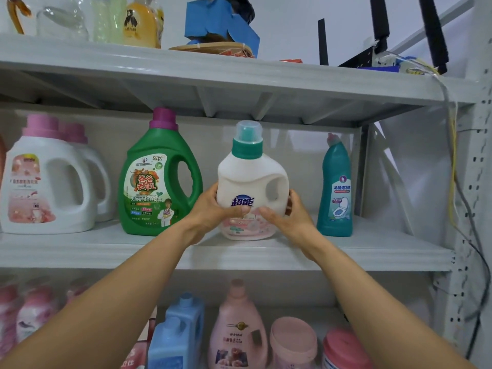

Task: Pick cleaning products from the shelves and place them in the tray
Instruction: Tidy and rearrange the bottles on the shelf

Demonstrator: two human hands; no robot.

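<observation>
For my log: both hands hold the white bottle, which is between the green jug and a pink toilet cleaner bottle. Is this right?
One error: the head view shows the toilet cleaner bottle is teal, not pink. The rest is right.

The grey middle shelf (106,251) holds a row of bottles. There are white jugs (48,182) with pink caps on the left, then a green jug (157,182), a white bottle (250,177) with a teal cap, and a tall teal bottle (336,187). Below it stand blue bottles (175,336), a pink bottle (237,328) and pink tubs (292,339).
</observation>
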